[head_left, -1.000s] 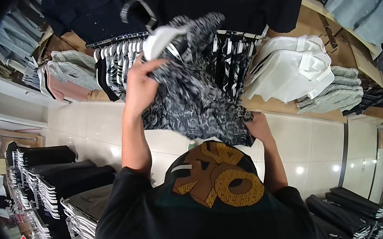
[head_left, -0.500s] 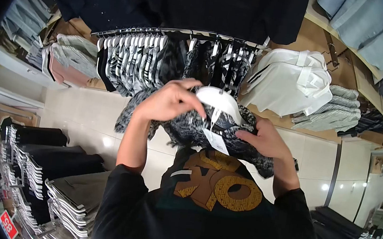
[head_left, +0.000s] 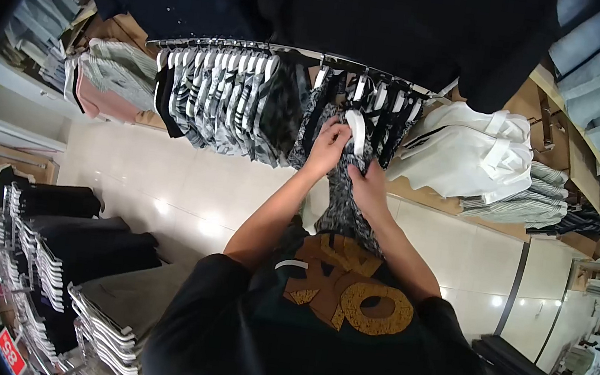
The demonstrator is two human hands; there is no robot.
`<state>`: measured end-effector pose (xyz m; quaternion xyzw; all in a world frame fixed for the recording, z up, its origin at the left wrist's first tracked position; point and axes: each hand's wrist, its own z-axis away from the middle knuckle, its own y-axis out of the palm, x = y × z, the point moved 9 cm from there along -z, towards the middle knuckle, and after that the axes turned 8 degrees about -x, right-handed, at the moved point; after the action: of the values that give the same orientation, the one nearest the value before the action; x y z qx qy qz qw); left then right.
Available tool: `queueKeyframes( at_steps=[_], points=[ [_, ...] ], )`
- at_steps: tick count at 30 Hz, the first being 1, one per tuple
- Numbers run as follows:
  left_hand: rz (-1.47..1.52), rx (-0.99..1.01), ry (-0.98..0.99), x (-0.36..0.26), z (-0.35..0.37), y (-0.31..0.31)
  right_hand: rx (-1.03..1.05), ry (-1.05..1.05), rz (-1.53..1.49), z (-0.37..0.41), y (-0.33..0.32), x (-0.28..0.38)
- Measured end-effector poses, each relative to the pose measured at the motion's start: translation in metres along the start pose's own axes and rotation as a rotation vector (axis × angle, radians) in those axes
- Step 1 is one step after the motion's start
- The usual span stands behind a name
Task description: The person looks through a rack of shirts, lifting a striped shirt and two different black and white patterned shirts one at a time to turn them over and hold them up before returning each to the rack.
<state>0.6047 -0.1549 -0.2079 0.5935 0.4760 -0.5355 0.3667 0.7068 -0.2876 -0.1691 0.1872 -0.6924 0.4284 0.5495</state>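
Observation:
A black-and-grey patterned shirt [head_left: 340, 200] on a white hanger [head_left: 357, 130] is in front of me, close to the rack, its lower part hanging toward my body. My left hand [head_left: 329, 148] is closed on the shirt at the left side of the hanger, fingers curled near its shoulder. Lower down, my right hand [head_left: 369, 187] pinches the fabric at the right edge, thumb on top. The hanger is turned nearly edge-on to me. Its hook is hard to make out against the dark clothes behind.
Patterned shirts [head_left: 213, 102] on white hangers fill the rail [head_left: 213, 43] to the left. White garments [head_left: 469, 156] hang at the right. Dark clothing [head_left: 299, 7] hangs above. Racks of folded trousers [head_left: 115, 292] stand behind on the left, with more dark trousers [head_left: 517, 372] on the right.
The shirt has moved forward to the rack and turned from facing me to nearly edge-on. Both hands came closer together, and my left hand closed on the shirt.

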Motion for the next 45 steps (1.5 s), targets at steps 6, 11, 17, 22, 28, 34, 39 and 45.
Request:
queueKeyframes(
  at_steps=[6, 11, 17, 22, 28, 34, 39, 45],
  points=[
    [-0.220, 0.063, -0.104, 0.045, -0.067, -0.013, -0.160, -0.001, 0.004, -0.085, 0.083, -0.007],
    [-0.356, 0.147, -0.079, 0.085, -0.124, -0.021, -0.226, 0.103, 0.206, -0.156, 0.120, -0.041],
    [-0.714, -0.072, -0.172, 0.133, -0.167, -0.048, -0.137, 0.172, 0.426, -0.180, 0.169, -0.126],
    [-0.823, 0.142, -0.513, 0.229, -0.164, -0.041, 0.072, 0.222, 0.459, -0.176, 0.180, -0.130],
    [-0.877, -0.056, -0.403, 0.204, -0.167, -0.073, -0.597, -0.113, 0.521, -0.171, 0.114, -0.099],
    [-0.856, 0.027, -0.442, 0.200, -0.168, -0.086, -0.113, 0.285, 0.464, -0.226, 0.147, -0.198],
    [-0.737, -0.224, 0.333, 0.068, -0.145, -0.055, -0.348, 0.202, 0.325, -0.204, 0.114, -0.166],
    [-0.663, 0.044, -0.277, 0.183, -0.145, 0.014, -0.485, 0.109, 0.198, -0.144, 0.066, -0.108]
  ],
)
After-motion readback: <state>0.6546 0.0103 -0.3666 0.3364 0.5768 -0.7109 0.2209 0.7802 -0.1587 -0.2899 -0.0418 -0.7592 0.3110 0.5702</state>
